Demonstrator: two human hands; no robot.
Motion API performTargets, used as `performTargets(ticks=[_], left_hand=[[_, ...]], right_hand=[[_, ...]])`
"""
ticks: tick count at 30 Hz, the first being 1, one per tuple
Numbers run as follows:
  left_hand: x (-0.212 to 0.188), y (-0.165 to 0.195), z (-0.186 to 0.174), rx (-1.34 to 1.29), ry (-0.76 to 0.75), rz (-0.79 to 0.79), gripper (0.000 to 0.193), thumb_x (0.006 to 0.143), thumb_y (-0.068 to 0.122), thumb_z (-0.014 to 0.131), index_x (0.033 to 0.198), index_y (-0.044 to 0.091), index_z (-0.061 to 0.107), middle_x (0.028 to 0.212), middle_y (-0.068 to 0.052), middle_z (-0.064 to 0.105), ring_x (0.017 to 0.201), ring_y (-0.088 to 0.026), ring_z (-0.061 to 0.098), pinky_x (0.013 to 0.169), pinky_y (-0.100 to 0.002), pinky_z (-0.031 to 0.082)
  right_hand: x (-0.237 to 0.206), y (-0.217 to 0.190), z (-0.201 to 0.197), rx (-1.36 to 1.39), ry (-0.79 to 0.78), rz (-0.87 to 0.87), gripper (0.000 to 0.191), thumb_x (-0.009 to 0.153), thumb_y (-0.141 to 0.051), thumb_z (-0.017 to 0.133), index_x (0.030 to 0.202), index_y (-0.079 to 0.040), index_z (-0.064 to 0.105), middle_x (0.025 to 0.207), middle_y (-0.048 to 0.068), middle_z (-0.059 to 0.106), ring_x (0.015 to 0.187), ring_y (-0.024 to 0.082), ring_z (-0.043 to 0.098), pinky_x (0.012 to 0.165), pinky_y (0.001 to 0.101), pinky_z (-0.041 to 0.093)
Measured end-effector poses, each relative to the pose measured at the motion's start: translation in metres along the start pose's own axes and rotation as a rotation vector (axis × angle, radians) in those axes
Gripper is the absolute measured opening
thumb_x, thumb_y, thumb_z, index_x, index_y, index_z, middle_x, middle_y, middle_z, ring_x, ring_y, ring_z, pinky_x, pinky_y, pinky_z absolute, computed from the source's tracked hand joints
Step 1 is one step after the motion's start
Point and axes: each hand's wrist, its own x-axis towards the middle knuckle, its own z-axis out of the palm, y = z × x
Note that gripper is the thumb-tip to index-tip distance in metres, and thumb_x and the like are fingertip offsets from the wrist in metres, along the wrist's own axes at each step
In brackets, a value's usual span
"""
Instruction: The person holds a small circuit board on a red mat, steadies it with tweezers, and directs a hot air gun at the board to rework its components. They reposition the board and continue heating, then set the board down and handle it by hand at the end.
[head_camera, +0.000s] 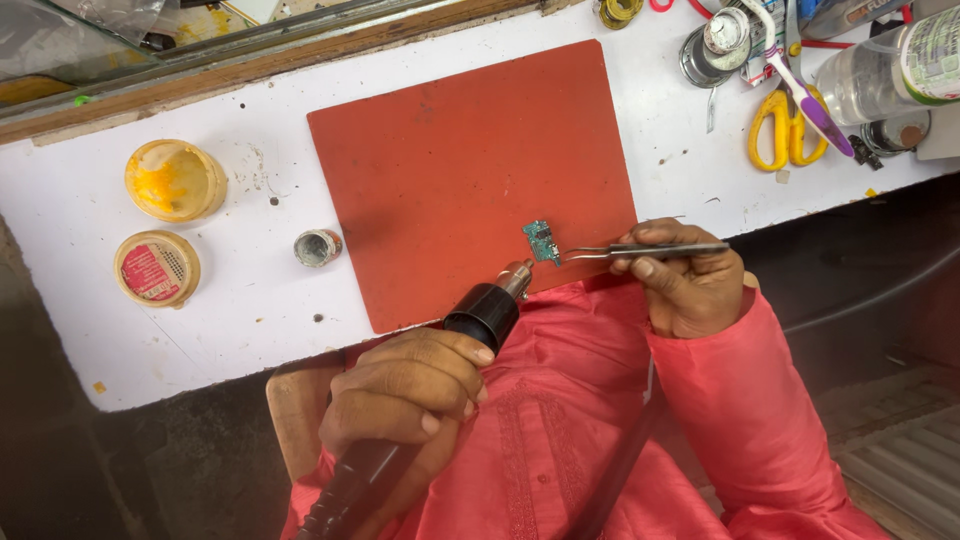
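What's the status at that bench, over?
Left hand grips black hot-air tool. Right hand holds metal tweezers on small green circuit board. Nothing blocking.

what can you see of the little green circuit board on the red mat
The small green circuit board is a narrow, roughly rectangular piece with tiny components on its face. It lies on the red mat near its lower right corner. Metal tweezers in the right hand reach its edge, and the hot air tool's nozzle in the left hand points at it.

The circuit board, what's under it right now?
The circuit board lies on the red mat, which rests on the white table. Tweezers in the right hand touch its edge. The mat hides the table surface beneath it.
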Motion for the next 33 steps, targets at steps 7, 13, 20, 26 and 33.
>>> performTargets(ticks=[7, 13, 20, 26, 33], left_hand=[[-0.002, -0.001, 0.002, -0.017, 0.04, 0.027, 0.041, 0.077, -0.018, 0.069, 0.097, 0.01, 0.048, 0.077, -0.009, 0.064, 0.067, -0.023, 0.069, 0.077, -0.047, 0.066], [-0.002, -0.002, 0.003, -0.026, 0.048, 0.053, 0.04, 0.074, -0.015, 0.071, 0.096, 0.01, 0.048, 0.077, -0.01, 0.064, 0.066, -0.024, 0.07, 0.076, -0.047, 0.065], [-0.002, -0.001, 0.005, -0.011, 0.031, -0.009, 0.041, 0.078, -0.018, 0.071, 0.097, 0.01, 0.048, 0.078, -0.01, 0.065, 0.069, -0.023, 0.07, 0.077, -0.046, 0.066], [-0.002, -0.006, 0.008, -0.046, 0.034, 0.063, 0.039, 0.072, -0.015, 0.071, 0.094, 0.009, 0.049, 0.075, -0.011, 0.065, 0.065, -0.024, 0.07, 0.075, -0.047, 0.066], [0.0, -0.003, 0.004, 0.006, 0.025, 0.024, 0.04, 0.078, -0.017, 0.071, 0.098, 0.01, 0.048, 0.079, -0.009, 0.064, 0.068, -0.023, 0.07, 0.079, -0.048, 0.065]], right_hand=[[-0.003, -0.007, 0.011, -0.315, 0.004, -0.06, 0.027, 0.088, 0.02, 0.071, 0.109, 0.004, 0.071, 0.113, 0.019, 0.071, 0.11, 0.027, 0.071, 0.1, 0.039, 0.06], [-0.004, -0.014, 0.016, -0.592, -0.178, -0.247, 0.026, 0.084, 0.015, 0.076, 0.104, 0.0, 0.07, 0.104, 0.015, 0.073, 0.105, 0.025, 0.073, 0.09, 0.0349, 0.063], [-0.013, -0.012, 0.013, -0.609, -0.152, -0.242, 0.027, 0.084, 0.015, 0.076, 0.103, -0.002, 0.07, 0.106, 0.014, 0.072, 0.105, 0.024, 0.072, 0.09, 0.0344, 0.062], [-0.013, -0.011, 0.011, -0.631, -0.142, -0.238, 0.026, 0.083, 0.015, 0.078, 0.103, 0.0, 0.072, 0.104, 0.013, 0.07, 0.101, 0.022, 0.07, 0.086, 0.0319, 0.06], [-0.01, -0.016, 0.021, -0.789, -0.219, -0.367, 0.028, 0.081, 0.014, 0.077, 0.106, 0.002, 0.071, 0.101, 0.014, 0.07, 0.097, 0.024, 0.073, 0.084, 0.0332, 0.062]])
